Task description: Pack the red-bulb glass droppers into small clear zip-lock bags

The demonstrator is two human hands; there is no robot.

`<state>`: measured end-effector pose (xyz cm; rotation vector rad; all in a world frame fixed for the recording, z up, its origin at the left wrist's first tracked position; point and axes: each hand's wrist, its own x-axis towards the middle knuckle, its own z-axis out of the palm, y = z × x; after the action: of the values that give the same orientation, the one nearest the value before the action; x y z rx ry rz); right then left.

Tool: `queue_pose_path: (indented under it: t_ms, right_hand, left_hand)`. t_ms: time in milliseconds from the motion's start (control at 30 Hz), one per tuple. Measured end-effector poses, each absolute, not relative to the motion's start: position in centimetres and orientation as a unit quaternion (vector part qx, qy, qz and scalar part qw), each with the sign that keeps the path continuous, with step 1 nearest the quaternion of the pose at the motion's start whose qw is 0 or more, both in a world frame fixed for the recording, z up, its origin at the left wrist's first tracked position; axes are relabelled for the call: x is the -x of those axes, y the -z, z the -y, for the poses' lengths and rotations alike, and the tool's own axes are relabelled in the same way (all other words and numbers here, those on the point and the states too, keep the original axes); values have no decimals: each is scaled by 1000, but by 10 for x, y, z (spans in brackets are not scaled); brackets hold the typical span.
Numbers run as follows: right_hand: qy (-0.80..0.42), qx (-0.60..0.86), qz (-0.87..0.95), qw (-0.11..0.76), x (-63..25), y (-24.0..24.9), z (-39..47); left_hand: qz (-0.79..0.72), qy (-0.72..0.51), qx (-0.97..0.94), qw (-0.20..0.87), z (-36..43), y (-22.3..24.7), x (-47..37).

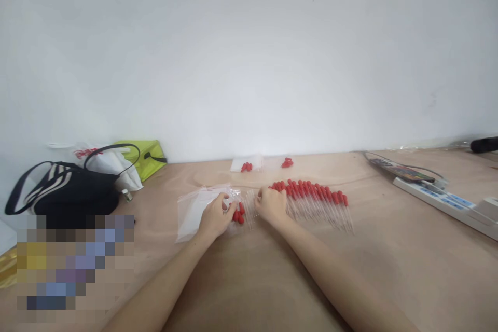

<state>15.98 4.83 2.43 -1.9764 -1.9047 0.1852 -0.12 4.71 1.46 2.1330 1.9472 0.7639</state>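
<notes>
Near the middle of the table, my left hand (218, 215) rests at the clear plastic bags (190, 212), thumb and fingers curved apart beside several red-tipped pieces (240, 213). My right hand (271, 204) is closed, its fingertips down at the thin clear sticks (249, 210) between the hands; whatever it pinches is hidden. To its right lies a long row of red-tipped clear sticks (319, 199), red ends toward the wall. The left end of this row is partly covered by my right hand.
Two small red groups (246, 167) (287, 163) lie near the wall, the left one on a clear bag. A black bag (78, 192), a green bag (146, 158) and a small bottle (127, 195) stand left. A phone (404, 170) and power strip (447, 202) lie right.
</notes>
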Motion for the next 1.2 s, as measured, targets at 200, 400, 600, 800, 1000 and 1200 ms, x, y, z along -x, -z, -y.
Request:
queue_pose_path:
  t_ms: [200, 400, 600, 800, 1000, 1200]
  right_hand:
    - [-114, 726, 656, 170, -140, -28, -61]
    - [-149, 724, 653, 164, -137, -31, -66]
    - [-136, 697, 671, 213, -163, -37, -53]
    - [-96, 560, 744, 352, -212, -13, -15]
    - [-60, 467, 790, 393, -236, 10, 16]
    - [-50, 432, 822, 368, -222, 8, 23]
  left_hand:
    - [-723, -179, -656, 119, -69, -21, 3]
    - [-749, -159, -630, 130, -77, -24, 6]
    - [-723, -208, -648, 121, -75, -39, 11]
    - [-599, -301, -722, 170, -50, -40, -6]
    - [-436, -371, -809, 133, -11, -1, -28]
    - [-365, -372, -852, 42, -3, 4, -29]
